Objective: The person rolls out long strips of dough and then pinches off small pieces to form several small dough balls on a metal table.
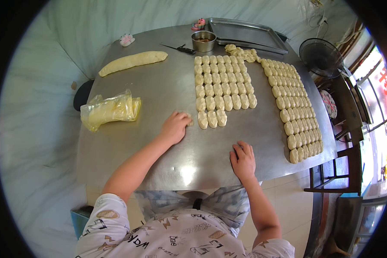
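Observation:
My left hand [175,127] is on the steel table, its fingers curled over a small dough piece [190,120] that is mostly hidden. Just right of it, a short row of three dough pieces [212,119] lines up below a larger block of dough pieces [223,82]. My right hand [244,162] rests palm down near the table's front edge, holding nothing, thumb apart from the fingers. Far to its right lies a second, longer block of shaped dough pieces [292,109].
A dough log [133,62] and a plastic-wrapped dough slab [111,111] lie on the left of the metal table [167,161]. Toward the back are a knife [186,50], a metal pot [203,42], loose dough [245,54] and stacked baking trays [248,34]. A fan [321,58] stands beyond the right edge.

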`<state>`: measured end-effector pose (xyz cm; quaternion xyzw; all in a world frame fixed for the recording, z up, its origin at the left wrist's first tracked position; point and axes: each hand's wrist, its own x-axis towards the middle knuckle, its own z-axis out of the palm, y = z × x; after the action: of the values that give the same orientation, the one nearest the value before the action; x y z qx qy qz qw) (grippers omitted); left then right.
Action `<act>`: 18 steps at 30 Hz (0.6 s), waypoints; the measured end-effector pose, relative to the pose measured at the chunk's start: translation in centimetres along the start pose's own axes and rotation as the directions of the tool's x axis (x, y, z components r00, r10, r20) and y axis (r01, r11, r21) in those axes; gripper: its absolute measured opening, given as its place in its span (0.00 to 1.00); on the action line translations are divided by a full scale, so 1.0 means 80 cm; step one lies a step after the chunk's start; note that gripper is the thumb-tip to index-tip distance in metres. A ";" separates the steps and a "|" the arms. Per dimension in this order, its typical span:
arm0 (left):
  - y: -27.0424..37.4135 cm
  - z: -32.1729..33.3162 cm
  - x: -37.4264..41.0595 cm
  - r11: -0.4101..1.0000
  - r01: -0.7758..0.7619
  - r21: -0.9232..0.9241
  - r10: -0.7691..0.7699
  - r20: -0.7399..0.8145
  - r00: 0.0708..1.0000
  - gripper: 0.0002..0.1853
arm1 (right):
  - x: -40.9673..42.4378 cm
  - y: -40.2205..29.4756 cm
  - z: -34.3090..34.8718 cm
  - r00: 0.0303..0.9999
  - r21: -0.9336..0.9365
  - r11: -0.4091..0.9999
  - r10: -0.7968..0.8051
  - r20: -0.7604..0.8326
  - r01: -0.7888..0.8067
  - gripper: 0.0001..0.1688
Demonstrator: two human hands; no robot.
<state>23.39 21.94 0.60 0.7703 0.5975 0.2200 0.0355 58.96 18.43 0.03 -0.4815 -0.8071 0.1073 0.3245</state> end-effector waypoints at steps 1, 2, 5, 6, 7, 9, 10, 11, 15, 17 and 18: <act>0.015 -0.020 -0.019 0.999 -0.043 0.018 0.042 0.051 0.998 0.17 | -0.001 0.001 -0.004 1.000 0.000 1.000 0.008 -0.004 -0.008 0.15; 0.027 -0.036 -0.046 0.996 -0.079 0.040 0.075 0.104 0.992 0.18 | -0.002 -0.001 -0.005 1.000 0.009 1.000 0.012 -0.004 -0.012 0.15; 0.052 -0.060 -0.137 0.996 -0.086 0.003 0.086 0.046 0.995 0.18 | -0.006 -0.001 -0.004 1.000 0.023 0.999 -0.023 -0.009 0.024 0.15; 0.062 -0.070 -0.158 0.997 -0.080 0.002 0.080 0.055 0.995 0.18 | -0.006 -0.001 -0.005 1.000 0.022 0.999 -0.028 -0.010 0.028 0.15; 0.069 -0.077 -0.173 0.997 -0.072 0.000 0.072 0.064 0.995 0.19 | -0.006 -0.002 -0.005 1.000 0.028 0.999 -0.027 -0.006 0.028 0.15; 0.075 -0.084 -0.191 0.999 -0.045 -0.021 0.047 0.089 0.995 0.19 | -0.003 -0.003 -0.007 0.999 0.039 0.999 -0.034 0.000 0.034 0.15; 0.074 -0.087 -0.193 0.999 -0.031 -0.030 0.034 0.098 0.995 0.19 | -0.002 -0.002 -0.008 0.999 0.036 0.999 -0.036 -0.002 0.036 0.15; 0.069 -0.089 -0.189 0.981 0.119 -0.156 -0.102 0.109 0.989 0.18 | -0.003 0.000 -0.009 0.999 0.032 0.999 -0.038 -0.004 0.039 0.14; -0.035 -0.072 -0.141 0.825 0.255 -0.504 -0.381 -0.164 0.910 0.16 | 0.000 0.000 -0.011 0.999 0.059 0.998 -0.038 0.010 0.038 0.14; -0.117 -0.084 -0.092 0.730 0.415 -0.544 -0.594 -0.204 0.778 0.17 | 0.001 0.000 -0.015 0.999 0.066 0.997 -0.037 0.011 0.037 0.13; -0.171 -0.093 -0.072 0.621 0.517 -0.589 -0.728 -0.190 0.658 0.19 | 0.003 0.000 -0.014 0.999 0.079 0.996 -0.038 0.013 0.037 0.13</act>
<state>7.10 18.88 1.23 0.4064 0.7492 0.4922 0.1768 59.63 18.46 0.99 -0.4523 -0.8134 0.1363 0.3393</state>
